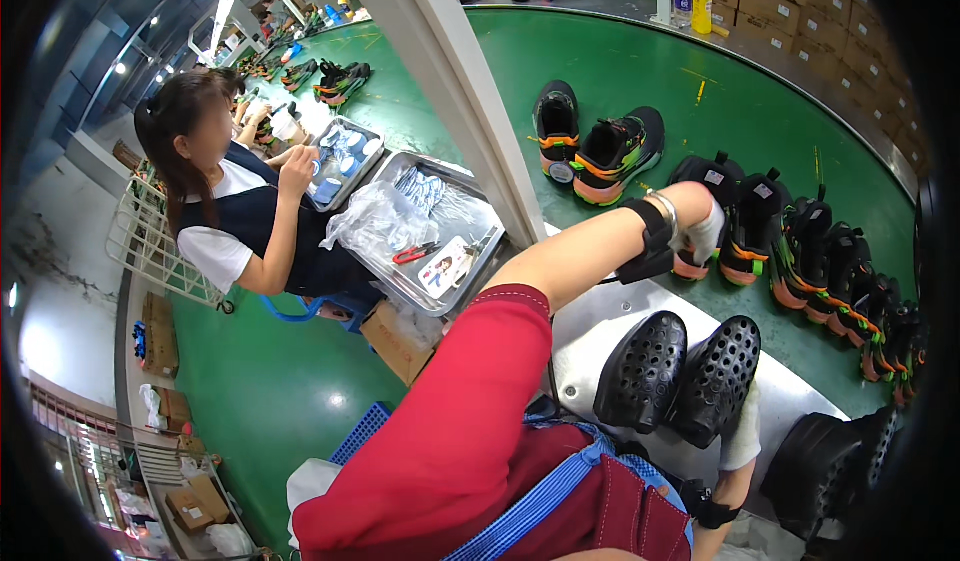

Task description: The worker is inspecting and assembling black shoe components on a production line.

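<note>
Sleeve [450, 391]; clogs [645, 373] lengthwise away, slanting right

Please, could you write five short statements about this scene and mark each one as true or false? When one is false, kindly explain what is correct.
1. A small red tool lies in a metal tray. True.
2. The left hand is inside that tray. False: it is at a dark sneaker.
3. The right hand is beside black perforated clogs. True.
4. Those clogs stand on a wooden board. False: they are over a silvery metal surface.
5. The co-worker wears a dark vest over white sleeves. True.
</note>
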`<state>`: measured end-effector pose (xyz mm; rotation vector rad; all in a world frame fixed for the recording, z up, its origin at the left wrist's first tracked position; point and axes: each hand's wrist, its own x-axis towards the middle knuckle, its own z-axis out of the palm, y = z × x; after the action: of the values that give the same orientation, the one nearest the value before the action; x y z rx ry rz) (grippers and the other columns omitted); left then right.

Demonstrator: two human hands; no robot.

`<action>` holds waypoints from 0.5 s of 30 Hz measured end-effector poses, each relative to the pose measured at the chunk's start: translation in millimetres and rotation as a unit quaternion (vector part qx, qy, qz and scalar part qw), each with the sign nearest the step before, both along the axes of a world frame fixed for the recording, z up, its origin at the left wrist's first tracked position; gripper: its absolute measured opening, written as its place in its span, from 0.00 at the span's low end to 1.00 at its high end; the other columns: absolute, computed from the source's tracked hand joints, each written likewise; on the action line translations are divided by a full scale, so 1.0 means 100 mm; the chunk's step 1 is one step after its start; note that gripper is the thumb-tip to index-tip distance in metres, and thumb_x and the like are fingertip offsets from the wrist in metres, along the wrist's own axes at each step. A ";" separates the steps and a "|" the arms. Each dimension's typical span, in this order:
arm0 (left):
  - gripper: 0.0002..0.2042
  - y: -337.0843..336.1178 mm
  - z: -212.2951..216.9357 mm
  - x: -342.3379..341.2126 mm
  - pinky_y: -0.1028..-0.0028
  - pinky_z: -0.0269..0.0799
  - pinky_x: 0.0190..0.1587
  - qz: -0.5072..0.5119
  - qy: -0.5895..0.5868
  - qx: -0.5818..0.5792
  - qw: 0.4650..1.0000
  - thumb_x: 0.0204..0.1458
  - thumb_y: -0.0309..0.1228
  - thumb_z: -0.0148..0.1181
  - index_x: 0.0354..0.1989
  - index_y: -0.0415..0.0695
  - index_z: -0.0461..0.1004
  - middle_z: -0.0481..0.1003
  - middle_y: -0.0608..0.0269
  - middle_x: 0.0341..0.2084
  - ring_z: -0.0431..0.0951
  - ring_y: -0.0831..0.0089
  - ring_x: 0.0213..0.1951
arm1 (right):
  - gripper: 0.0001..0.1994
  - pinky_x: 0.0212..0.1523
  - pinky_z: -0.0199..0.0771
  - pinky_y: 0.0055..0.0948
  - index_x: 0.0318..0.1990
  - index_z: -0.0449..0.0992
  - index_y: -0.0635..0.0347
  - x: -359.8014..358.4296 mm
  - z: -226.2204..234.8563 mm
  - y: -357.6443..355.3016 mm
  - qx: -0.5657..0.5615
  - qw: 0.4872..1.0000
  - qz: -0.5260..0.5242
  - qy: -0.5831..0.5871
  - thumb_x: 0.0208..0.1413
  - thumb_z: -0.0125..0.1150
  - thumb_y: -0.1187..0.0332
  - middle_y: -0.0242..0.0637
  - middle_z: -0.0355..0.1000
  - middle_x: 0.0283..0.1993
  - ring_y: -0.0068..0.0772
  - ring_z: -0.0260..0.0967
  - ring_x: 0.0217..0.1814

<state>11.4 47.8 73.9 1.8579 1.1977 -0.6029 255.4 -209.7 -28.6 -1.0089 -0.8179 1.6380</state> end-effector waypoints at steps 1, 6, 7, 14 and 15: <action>0.12 0.08 0.11 0.05 0.63 0.74 0.35 -0.111 0.035 0.090 0.989 0.44 0.33 0.66 0.35 0.42 0.79 0.80 0.55 0.32 0.80 0.68 0.34 | 0.32 0.60 0.68 0.35 0.65 0.61 0.60 0.08 -0.09 0.02 -0.036 0.999 0.003 0.000 0.65 0.42 0.43 0.39 0.67 0.61 0.34 0.67 0.60; 0.16 0.21 -0.14 0.15 0.65 0.77 0.44 -0.173 0.050 0.305 0.935 0.42 0.34 0.63 0.39 0.39 0.81 0.80 0.49 0.39 0.81 0.58 0.44 | 0.29 0.59 0.67 0.32 0.65 0.61 0.62 0.21 -0.18 -0.06 0.066 0.976 0.043 -0.203 0.67 0.44 0.48 0.37 0.66 0.61 0.31 0.66 0.59; 0.16 0.27 -0.36 0.15 0.66 0.77 0.44 -0.166 0.077 0.293 0.938 0.42 0.34 0.63 0.40 0.41 0.82 0.80 0.50 0.40 0.81 0.59 0.44 | 0.28 0.59 0.66 0.31 0.65 0.61 0.62 0.17 -0.12 -0.09 0.028 0.990 0.022 -0.136 0.67 0.45 0.49 0.37 0.66 0.61 0.30 0.66 0.59; 0.14 0.58 -1.39 0.08 0.64 0.76 0.41 -0.099 0.078 0.271 0.954 0.46 0.31 0.62 0.42 0.45 0.82 0.81 0.53 0.39 0.82 0.61 0.39 | 0.28 0.63 0.59 0.28 0.65 0.59 0.67 -0.02 0.25 -0.03 -0.030 0.990 0.031 -0.138 0.66 0.46 0.54 0.39 0.64 0.62 0.30 0.61 0.62; 0.14 0.57 -1.35 0.21 0.64 0.76 0.41 -0.120 0.078 0.271 0.952 0.46 0.31 0.62 0.42 0.45 0.82 0.81 0.54 0.39 0.82 0.62 0.39 | 0.28 0.63 0.59 0.28 0.65 0.59 0.67 0.03 0.25 -0.07 -0.042 0.989 0.014 -0.143 0.66 0.46 0.54 0.39 0.64 0.62 0.30 0.61 0.62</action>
<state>32.9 104.9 -60.9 2.4850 1.3436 -0.5994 258.8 -217.0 -3.7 -1.3189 -0.9619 1.5838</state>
